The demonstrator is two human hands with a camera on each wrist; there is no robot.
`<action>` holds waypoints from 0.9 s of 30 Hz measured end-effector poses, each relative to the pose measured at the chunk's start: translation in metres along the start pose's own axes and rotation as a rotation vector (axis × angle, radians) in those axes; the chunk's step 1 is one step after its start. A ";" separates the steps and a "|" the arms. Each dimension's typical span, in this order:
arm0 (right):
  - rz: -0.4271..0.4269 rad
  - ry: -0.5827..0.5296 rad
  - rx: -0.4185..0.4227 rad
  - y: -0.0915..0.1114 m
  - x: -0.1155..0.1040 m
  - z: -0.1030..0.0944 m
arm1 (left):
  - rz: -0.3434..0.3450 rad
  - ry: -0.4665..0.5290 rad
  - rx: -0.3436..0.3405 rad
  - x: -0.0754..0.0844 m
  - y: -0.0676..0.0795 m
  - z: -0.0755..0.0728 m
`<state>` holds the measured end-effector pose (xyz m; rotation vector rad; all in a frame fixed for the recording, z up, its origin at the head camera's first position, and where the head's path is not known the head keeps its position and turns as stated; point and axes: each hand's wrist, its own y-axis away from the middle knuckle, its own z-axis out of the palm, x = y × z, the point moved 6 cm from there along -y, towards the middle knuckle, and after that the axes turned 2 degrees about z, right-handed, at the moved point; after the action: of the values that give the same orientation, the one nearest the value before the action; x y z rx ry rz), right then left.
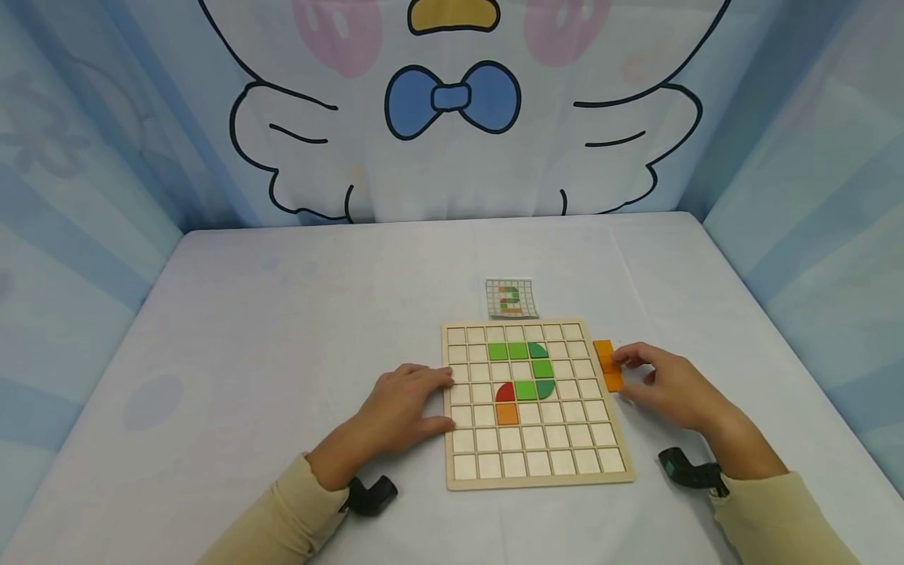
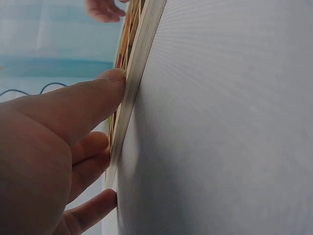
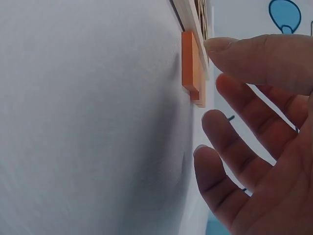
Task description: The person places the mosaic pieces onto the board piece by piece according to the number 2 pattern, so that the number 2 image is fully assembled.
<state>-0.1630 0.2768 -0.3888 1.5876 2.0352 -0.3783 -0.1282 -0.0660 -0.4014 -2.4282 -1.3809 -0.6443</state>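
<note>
A wooden grid board [image 1: 540, 482] lies on the table and bears several tiles. Green squares [image 1: 525, 390], dark green quarter-rounds [image 1: 544, 389], a red quarter-round [image 1: 504, 392] and an orange square [image 1: 507, 413] form a curved shape. My left hand [image 1: 404, 410] rests at the board's left edge, thumb and fingers extended against the frame. Beside the right edge lie orange tiles [image 1: 610, 380]. Over them hovers my right hand [image 1: 681, 390], its fingers loosely bent. In the right wrist view, thumb and fingers stand apart above the orange tile [image 3: 190, 63], with nothing between them.
Behind the board lies a small card [image 1: 512, 299] printed with a grid and a coloured pattern. A white cloth covers the table [image 1: 297, 314]. Printed curtains [image 1: 452, 180] surround it at the back and both sides. Each wrist carries a black device [image 1: 372, 496].
</note>
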 end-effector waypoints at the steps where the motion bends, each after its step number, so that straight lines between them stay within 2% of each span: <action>1: 0.003 0.002 -0.005 0.000 0.000 0.001 | -0.001 0.000 0.000 0.000 0.000 0.000; 15: 0.017 0.032 -0.031 0.001 0.002 0.003 | -0.004 0.004 0.002 -0.001 0.000 0.001; 23: 0.023 0.049 0.011 0.001 0.003 0.000 | -0.004 -0.001 0.003 -0.002 0.000 0.002; 27: 0.032 0.054 0.002 0.000 0.003 -0.001 | -0.001 0.000 0.007 -0.001 0.000 0.001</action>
<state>-0.1640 0.2795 -0.3896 1.6456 2.0473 -0.3294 -0.1280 -0.0665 -0.4029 -2.4227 -1.3824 -0.6383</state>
